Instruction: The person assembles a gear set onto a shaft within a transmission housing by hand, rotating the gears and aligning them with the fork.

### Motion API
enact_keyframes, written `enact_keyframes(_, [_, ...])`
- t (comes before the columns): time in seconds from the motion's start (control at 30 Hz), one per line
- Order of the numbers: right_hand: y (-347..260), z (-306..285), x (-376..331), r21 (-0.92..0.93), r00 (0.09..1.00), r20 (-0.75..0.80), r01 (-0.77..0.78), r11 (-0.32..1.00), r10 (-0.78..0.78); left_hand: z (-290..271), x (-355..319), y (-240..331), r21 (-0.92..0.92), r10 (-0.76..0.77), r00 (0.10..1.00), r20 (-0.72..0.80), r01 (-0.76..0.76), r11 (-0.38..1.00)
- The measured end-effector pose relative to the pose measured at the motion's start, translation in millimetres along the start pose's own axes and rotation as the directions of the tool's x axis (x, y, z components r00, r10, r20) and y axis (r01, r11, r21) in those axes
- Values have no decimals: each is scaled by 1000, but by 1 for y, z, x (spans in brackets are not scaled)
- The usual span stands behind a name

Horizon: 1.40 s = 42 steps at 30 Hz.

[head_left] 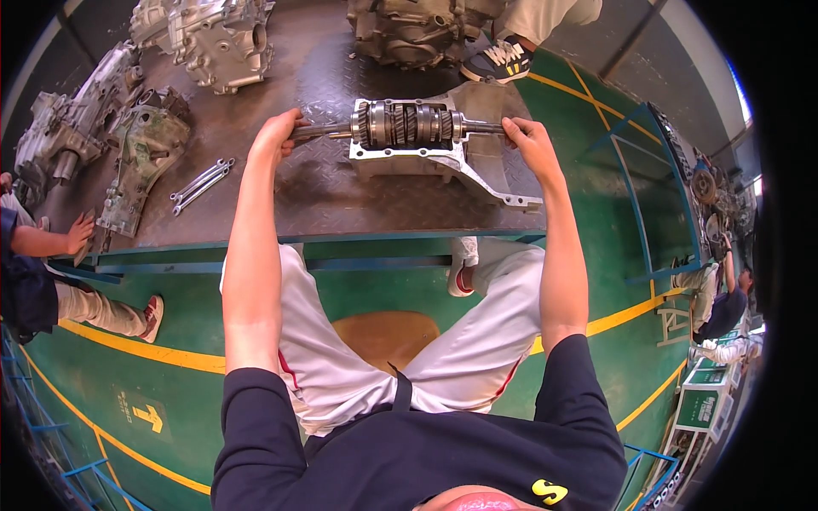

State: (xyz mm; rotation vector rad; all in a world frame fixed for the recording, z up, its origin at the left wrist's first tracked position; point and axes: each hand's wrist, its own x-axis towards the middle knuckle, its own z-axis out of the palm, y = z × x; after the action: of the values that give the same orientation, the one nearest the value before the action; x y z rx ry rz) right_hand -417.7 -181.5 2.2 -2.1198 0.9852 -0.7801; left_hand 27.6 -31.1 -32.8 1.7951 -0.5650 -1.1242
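A gear shaft (405, 125) with several toothed gears lies across the open metal gearbox housing (409, 156) on the workbench. My left hand (277, 136) is closed round the shaft's left end, which sticks out past the housing wall. On the other side, my right hand (530, 145) grips the thinner right end between thumb and fingers. Both arms reach forward, and the shaft is roughly level between them. The inside of the housing under the gears is mostly hidden.
Several wrenches (203, 184) lie left of my left arm. Beyond them are a dirty gearbox casing (146, 145) and other castings (223, 43). A gearbox (409, 32) stands at the back, near a person's shoe (498, 61). At the left edge, another person's hand (81, 234) touches the bench.
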Motion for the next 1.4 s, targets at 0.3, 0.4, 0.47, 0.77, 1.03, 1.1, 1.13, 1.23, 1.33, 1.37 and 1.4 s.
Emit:
enact_keyframes(0.3, [7, 0, 7, 120, 997, 68, -28, 992, 20, 2, 6, 2, 9, 50, 998, 28, -50, 999])
enact_keyframes(0.4, [0, -4, 9, 86, 998, 52, 24, 996, -29, -1, 12, 3, 29, 99, 994, 38, -100, 995])
enact_keyframes(0.47, [-10, -6, 2, 91, 995, 9, 103, 991, -104, -1, 9, 4, 91, 201, 979, 23, -202, 975])
enact_keyframes(0.77, [-15, 11, -20, 189, 996, -41, 88, 978, -82, -11, -6, -13, 133, 244, 968, 63, -251, 959])
enact_keyframes(1.03, [-17, 9, -15, 115, 995, -93, 52, 992, -41, -22, 1, -7, 253, 308, 935, -175, -259, 932])
enact_keyframes(1.1, [-19, 8, -14, 62, 995, -87, 61, 996, -55, -27, 0, -10, 258, 275, 943, -189, -223, 940])
enact_keyframes(1.13, [-20, 7, -14, 61, 995, -81, 61, 996, -56, -26, -1, -10, 254, 271, 943, -192, -219, 942])
enact_keyframes(1.23, [-23, 7, -13, -20, 991, -93, 97, 995, -98, -24, -5, -6, 291, 272, 942, -196, -209, 934])
enact_keyframes(1.33, [-23, 9, -11, -100, 976, -116, 172, 980, -183, -22, -6, -5, 288, 283, 943, -176, -226, 931])
enact_keyframes(1.37, [-22, 9, -11, -116, 974, -114, 183, 976, -196, -23, -7, -6, 304, 277, 948, -159, -220, 927])
enact_keyframes(1.4, [-21, 10, -11, -131, 971, -112, 194, 972, -209, -23, -8, -6, 320, 270, 952, -144, -214, 923])
